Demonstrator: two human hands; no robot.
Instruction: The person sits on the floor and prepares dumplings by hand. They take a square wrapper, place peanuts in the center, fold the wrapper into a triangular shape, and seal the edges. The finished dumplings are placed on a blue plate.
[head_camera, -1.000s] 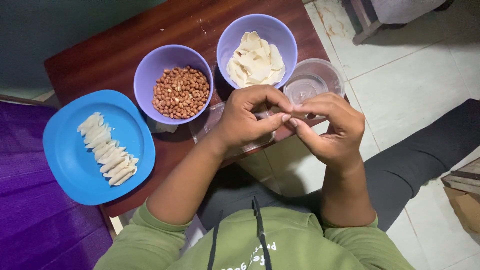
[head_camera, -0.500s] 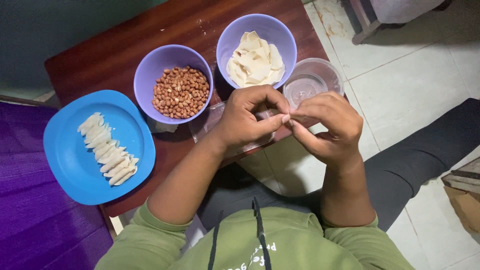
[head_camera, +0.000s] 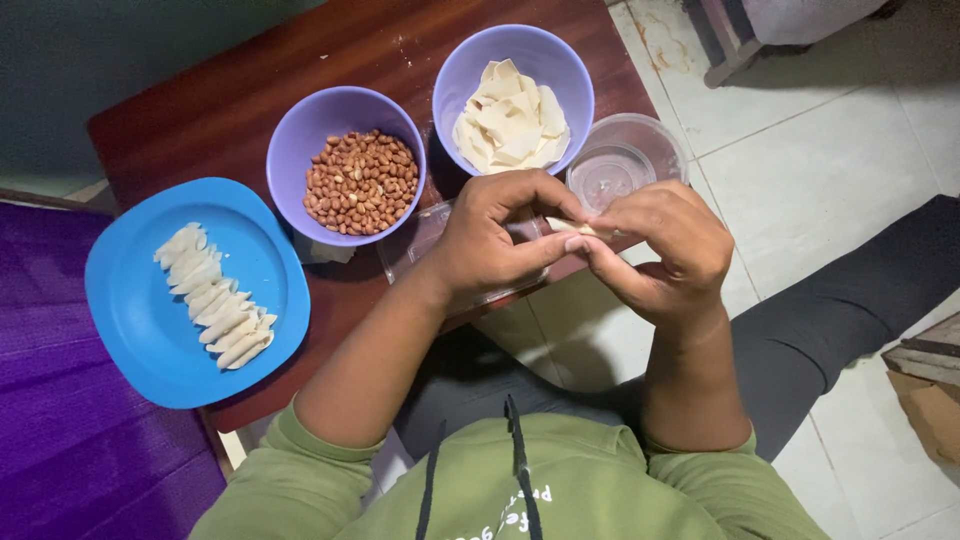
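Observation:
My left hand (head_camera: 495, 240) and my right hand (head_camera: 660, 250) meet in front of me and pinch a small pale roll of dough (head_camera: 565, 227) between their fingertips. Just beyond the hands stands a purple bowl of flat pale dough pieces (head_camera: 515, 120). A second purple bowl holds peanuts (head_camera: 360, 182). On the left, a blue plate (head_camera: 140, 320) carries several finished pale rolls (head_camera: 215, 297) laid in a row.
A clear plastic cup (head_camera: 625, 160) with a little liquid stands at the table's right edge. The dark wooden table (head_camera: 230, 90) is small. Purple fabric (head_camera: 60, 440) lies at the left. White tiled floor (head_camera: 830, 150) lies to the right.
Both hands stayed together on the dough roll, with the fingers shifting slightly along it. Nothing else moved.

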